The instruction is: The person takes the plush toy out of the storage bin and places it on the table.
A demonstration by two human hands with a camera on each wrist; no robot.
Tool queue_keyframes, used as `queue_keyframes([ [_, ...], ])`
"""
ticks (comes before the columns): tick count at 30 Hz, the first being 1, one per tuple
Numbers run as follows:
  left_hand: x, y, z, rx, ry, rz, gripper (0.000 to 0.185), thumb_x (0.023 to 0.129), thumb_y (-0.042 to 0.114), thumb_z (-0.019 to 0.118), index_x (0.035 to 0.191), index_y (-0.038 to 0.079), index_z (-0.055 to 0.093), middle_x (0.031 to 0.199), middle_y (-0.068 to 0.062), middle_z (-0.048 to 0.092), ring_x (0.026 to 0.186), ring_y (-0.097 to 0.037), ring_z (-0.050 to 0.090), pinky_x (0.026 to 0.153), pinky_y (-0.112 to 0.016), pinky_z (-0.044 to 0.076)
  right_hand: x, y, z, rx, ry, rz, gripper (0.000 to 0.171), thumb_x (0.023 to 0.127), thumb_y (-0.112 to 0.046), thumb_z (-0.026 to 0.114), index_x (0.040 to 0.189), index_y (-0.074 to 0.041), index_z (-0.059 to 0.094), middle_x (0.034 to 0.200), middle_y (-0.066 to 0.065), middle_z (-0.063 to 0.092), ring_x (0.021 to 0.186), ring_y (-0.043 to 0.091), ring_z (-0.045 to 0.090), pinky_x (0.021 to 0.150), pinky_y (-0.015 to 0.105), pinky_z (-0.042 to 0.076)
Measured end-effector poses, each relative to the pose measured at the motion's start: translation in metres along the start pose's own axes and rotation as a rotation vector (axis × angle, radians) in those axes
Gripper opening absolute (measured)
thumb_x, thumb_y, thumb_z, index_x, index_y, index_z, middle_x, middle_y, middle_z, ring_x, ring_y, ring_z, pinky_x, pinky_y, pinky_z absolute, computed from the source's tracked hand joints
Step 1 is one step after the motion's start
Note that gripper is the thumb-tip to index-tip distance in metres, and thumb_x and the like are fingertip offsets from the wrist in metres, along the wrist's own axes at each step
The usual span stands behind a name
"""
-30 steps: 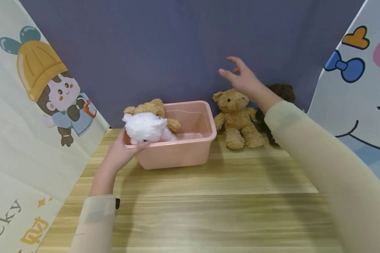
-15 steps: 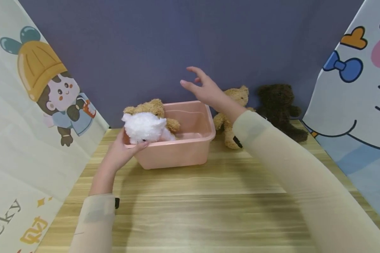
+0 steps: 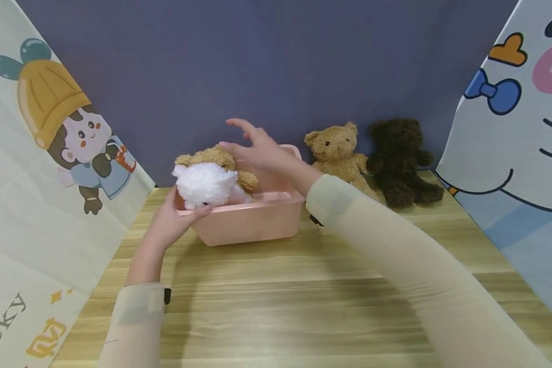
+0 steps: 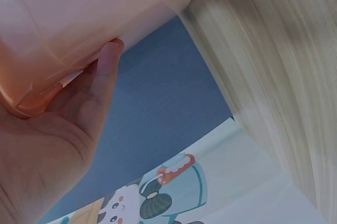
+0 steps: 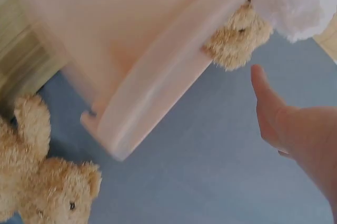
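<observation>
Fingers of the left hand [image 3: 177, 225] curl round the left wall of the pink bin [image 3: 253, 225], thumb over the rim just under the white plush [image 3: 204, 185]; the left wrist view shows the palm pressed flat to the plastic. That bin sits toward the back edge of the bench [image 3: 303, 306], left of centre. Inside it the white plush lies against a tan bear [image 3: 221, 158] at the left end, both poking above the rim.

Over the bin's middle the right hand [image 3: 262, 153] hovers with fingers spread and relaxed, gripping nothing, its fingertips close to the tan bear's head. To do this well, the left hand should probably brace the bin so that it does not slide, and the right should come down on the toy's body, not its loose fur.

Right of the bin, along the back edge, a second tan bear [image 3: 338, 153] sits upright with a dark brown bear [image 3: 400, 161] just beside it.

The bin's floor is hidden by the toys and the right forearm, and the right wrist view is too blurred to tell whether the fingers touch anything.
</observation>
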State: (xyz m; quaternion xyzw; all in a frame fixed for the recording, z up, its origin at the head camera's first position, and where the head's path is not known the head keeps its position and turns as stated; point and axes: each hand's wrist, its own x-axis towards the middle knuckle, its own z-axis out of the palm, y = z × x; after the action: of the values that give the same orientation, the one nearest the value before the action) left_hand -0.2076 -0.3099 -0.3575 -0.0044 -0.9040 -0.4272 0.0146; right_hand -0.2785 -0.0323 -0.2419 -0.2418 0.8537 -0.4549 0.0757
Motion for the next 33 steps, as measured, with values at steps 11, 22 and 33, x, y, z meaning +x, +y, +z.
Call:
queue_keyframes([
  [11, 0.002, -0.003, -0.001, -0.027, -0.014, 0.017, 0.118, 0.085, 0.068, 0.081, 0.172, 0.038, 0.006, 0.171, -0.011, 0.037, 0.153, -0.036, 0.043, 0.12, -0.064, 0.043, 0.001, -0.007, 0.037, -0.006, -0.098, -0.05, 0.066, 0.106, -0.056, 0.059, 0.165, -0.042, 0.033, 0.179, 0.012, 0.014, 0.166, 0.032, 0.02, 0.128, 0.06, 0.035],
  [22, 0.002, -0.005, -0.001, -0.032, -0.021, 0.02, 0.115, 0.086, 0.07, 0.078, 0.172, 0.037, 0.009, 0.166, -0.01, 0.044, 0.144, -0.034, 0.053, 0.112, -0.059, 0.052, 0.002, -0.012, 0.065, -0.08, -0.121, -0.014, 0.072, 0.1, -0.054, 0.07, 0.164, -0.04, 0.04, 0.178, -0.002, 0.025, 0.168, 0.027, 0.012, 0.133, 0.059, 0.027],
  [33, 0.002, -0.005, -0.001, -0.025, -0.028, 0.039, 0.113, 0.09, 0.065, 0.077, 0.173, 0.034, 0.007, 0.167, -0.013, 0.042, 0.143, -0.036, 0.053, 0.11, -0.055, 0.053, 0.006, -0.009, 0.083, -0.1, -0.08, 0.004, 0.074, 0.095, -0.043, 0.081, 0.16, -0.038, 0.048, 0.172, 0.01, 0.031, 0.159, 0.028, 0.033, 0.123, 0.049, 0.044],
])
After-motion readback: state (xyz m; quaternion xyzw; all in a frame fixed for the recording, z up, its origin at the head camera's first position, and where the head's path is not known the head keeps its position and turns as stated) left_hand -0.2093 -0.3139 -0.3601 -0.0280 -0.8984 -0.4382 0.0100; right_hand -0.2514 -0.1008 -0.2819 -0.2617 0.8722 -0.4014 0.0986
